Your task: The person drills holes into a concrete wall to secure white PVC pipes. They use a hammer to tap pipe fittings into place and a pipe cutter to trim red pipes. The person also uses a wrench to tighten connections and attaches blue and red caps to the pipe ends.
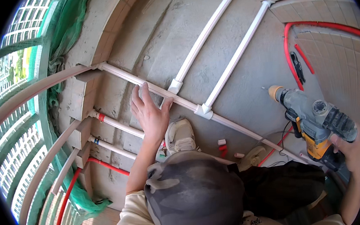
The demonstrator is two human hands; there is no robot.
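Note:
My right hand [349,149] is wrapped around the rear handle of a dusty grey and yellow rotary hammer drill [317,113] at the right, its tan front collar and bit pointing up and left. My left hand [151,113] has its fingers apart at a long white pipe [183,102] that runs diagonally across the wall. The fingertips overlap the pipe's lower edge; whether they press on it I cannot tell. Right of this hand, two white tee fittings, an upper-left tee [175,86] and a lower-right tee [203,111], join branch pipes to the long one.
Red conduit [288,47] bends along the right, with a black hand tool [297,68] beside it. More red conduit [67,195] and green netting [72,182] lie left by a barred window. Small pipe offcuts [222,142] lie near a light shoe [180,136]. A grey cap [195,192] blocks the lower middle.

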